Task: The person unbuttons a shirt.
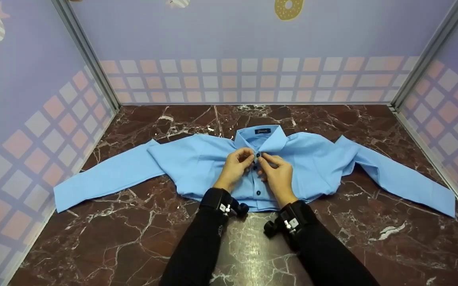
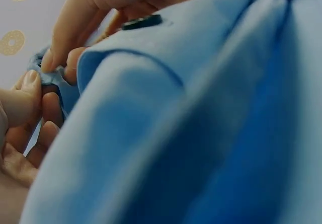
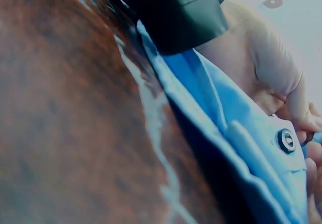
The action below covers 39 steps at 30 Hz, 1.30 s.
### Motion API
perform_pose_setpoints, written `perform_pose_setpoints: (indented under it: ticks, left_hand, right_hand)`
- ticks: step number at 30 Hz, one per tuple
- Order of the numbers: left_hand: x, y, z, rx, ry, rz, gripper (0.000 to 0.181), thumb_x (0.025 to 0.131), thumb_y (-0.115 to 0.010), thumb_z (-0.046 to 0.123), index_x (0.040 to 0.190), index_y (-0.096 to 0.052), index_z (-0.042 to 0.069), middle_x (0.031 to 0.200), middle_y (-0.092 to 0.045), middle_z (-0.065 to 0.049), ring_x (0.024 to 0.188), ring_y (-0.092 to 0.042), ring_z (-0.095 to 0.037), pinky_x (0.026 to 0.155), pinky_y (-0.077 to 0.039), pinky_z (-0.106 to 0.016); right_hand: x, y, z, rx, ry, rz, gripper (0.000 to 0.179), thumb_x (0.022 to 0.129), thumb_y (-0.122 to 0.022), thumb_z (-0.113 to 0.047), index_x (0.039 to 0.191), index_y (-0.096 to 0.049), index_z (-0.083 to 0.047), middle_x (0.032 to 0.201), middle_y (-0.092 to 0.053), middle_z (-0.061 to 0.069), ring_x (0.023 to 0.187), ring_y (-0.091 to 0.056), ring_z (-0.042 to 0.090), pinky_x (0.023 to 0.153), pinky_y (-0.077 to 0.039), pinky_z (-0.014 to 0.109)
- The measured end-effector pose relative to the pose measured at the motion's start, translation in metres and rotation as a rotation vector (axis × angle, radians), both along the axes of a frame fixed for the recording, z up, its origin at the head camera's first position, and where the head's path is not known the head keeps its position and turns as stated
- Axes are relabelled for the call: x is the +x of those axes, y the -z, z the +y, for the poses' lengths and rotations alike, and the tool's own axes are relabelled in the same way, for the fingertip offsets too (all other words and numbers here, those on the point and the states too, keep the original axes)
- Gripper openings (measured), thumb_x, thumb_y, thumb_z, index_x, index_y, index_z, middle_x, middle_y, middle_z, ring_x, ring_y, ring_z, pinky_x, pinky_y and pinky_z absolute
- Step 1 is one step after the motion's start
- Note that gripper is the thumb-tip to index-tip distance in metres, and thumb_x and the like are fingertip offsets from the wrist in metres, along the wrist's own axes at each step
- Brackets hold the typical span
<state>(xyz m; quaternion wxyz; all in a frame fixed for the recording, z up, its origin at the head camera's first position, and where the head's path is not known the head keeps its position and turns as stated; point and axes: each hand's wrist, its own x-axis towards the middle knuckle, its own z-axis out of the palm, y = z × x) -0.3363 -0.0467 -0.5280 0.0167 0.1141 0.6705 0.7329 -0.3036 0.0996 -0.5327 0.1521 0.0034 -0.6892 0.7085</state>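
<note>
A light blue button-up shirt (image 1: 213, 167) lies front up with both sleeves spread out to the sides. Just below its collar (image 1: 275, 141), my left hand (image 1: 233, 168) pinches the front placket between thumb and fingers. Opposite it, my right hand (image 1: 280, 174) pinches the same edge close to a dark button (image 1: 258, 155). Fingertips of both hands nearly meet there. The left wrist view shows fingers (image 2: 32, 83) of the two hands gripping a fold of cloth, partly hidden behind it. Another dark button (image 3: 287, 140) shows on the placket in the right wrist view.
The shirt rests on a dark red marbled tabletop (image 1: 105, 238). Patterned panels enclose it at the back (image 1: 253, 35), left (image 1: 18, 119) and right (image 1: 455, 87). Black strapped devices (image 1: 216, 200) sit on both wrists. Both cuffs reach near the side panels.
</note>
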Motion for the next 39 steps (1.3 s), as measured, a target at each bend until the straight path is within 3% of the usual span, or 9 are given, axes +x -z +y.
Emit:
perform_pose_setpoints:
  ticks: [4, 12, 18, 23, 26, 30, 35, 39]
  left_hand:
    - [-0.001, 0.000, 0.000, 0.015, -0.015, -0.021, 0.011, 0.104, -0.065, 0.005, 0.107, -0.066, -0.005, 0.085, -0.062, 0.004, 0.070, -0.055, -0.010, 0.059, -0.042, -0.021]
    - [-0.001, 0.000, 0.001, -0.010, -0.045, -0.022, 0.011, 0.103, -0.066, 0.005, 0.107, -0.066, -0.005, 0.084, -0.062, 0.004, 0.069, -0.054, -0.009, 0.059, -0.044, -0.021]
    - [0.001, -0.001, -0.001, -0.018, -0.051, -0.014, 0.008, 0.104, -0.063, 0.002, 0.106, -0.065, -0.005, 0.082, -0.059, 0.002, 0.066, -0.052, -0.011, 0.058, -0.043, -0.022]
    - [0.001, -0.001, -0.001, -0.055, -0.041, 0.016, 0.007, 0.104, -0.065, 0.004, 0.104, -0.066, -0.003, 0.083, -0.060, 0.002, 0.067, -0.054, -0.011, 0.060, -0.045, -0.022]
    - [0.001, -0.001, -0.001, -0.093, -0.035, 0.042, 0.009, 0.103, -0.068, 0.008, 0.103, -0.068, -0.002, 0.084, -0.062, 0.002, 0.069, -0.056, -0.011, 0.061, -0.046, -0.023]
    - [0.002, 0.001, -0.001, -0.130, -0.056, 0.058, 0.015, 0.102, -0.072, 0.016, 0.099, -0.071, 0.001, 0.083, -0.064, 0.002, 0.066, -0.056, -0.012, 0.060, -0.047, -0.023]
    - [0.002, 0.002, 0.000, -0.179, -0.091, 0.078, 0.016, 0.102, -0.072, 0.014, 0.096, -0.072, 0.000, 0.080, -0.063, 0.002, 0.063, -0.055, -0.011, 0.057, -0.047, -0.022]
    - [0.003, 0.001, 0.001, -0.196, -0.080, 0.085, 0.014, 0.103, -0.070, 0.011, 0.097, -0.071, -0.002, 0.078, -0.061, 0.002, 0.063, -0.056, -0.012, 0.056, -0.047, -0.021]
  right_hand:
    - [-0.001, 0.000, 0.001, 0.065, 0.020, 0.068, 0.021, 0.099, -0.074, -0.006, 0.119, -0.078, 0.001, 0.101, -0.073, 0.022, 0.058, -0.067, 0.009, 0.047, -0.053, 0.021]
    - [-0.003, 0.001, -0.001, 0.179, -0.003, 0.116, 0.020, 0.096, -0.076, -0.004, 0.116, -0.080, -0.001, 0.100, -0.073, 0.016, 0.060, -0.065, 0.007, 0.047, -0.051, 0.019]
    - [-0.003, 0.001, -0.001, 0.118, -0.021, 0.124, 0.015, 0.096, -0.076, -0.004, 0.109, -0.081, 0.002, 0.098, -0.073, 0.019, 0.060, -0.064, 0.011, 0.047, -0.049, 0.019]
    - [-0.004, 0.001, 0.000, 0.017, -0.022, 0.076, 0.015, 0.094, -0.079, -0.003, 0.104, -0.078, 0.007, 0.089, -0.075, 0.023, 0.057, -0.064, 0.015, 0.046, -0.046, 0.019]
    - [-0.005, 0.001, -0.001, -0.012, -0.015, 0.016, 0.014, 0.095, -0.078, -0.001, 0.103, -0.075, 0.010, 0.082, -0.073, 0.019, 0.054, -0.062, 0.013, 0.045, -0.045, 0.018]
    - [-0.002, -0.004, -0.003, 0.043, -0.026, -0.022, 0.011, 0.098, -0.072, 0.002, 0.103, -0.070, 0.012, 0.087, -0.071, 0.016, 0.056, -0.062, 0.012, 0.046, -0.045, 0.018]
    - [0.008, -0.017, -0.005, 0.125, -0.049, -0.021, 0.011, 0.100, -0.069, 0.003, 0.104, -0.068, 0.013, 0.093, -0.069, 0.031, 0.059, -0.064, 0.018, 0.049, -0.046, 0.018]
    - [0.006, -0.013, -0.004, 0.170, -0.030, -0.012, 0.013, 0.099, -0.071, 0.000, 0.105, -0.069, 0.012, 0.094, -0.070, 0.036, 0.060, -0.066, 0.022, 0.049, -0.046, 0.017]
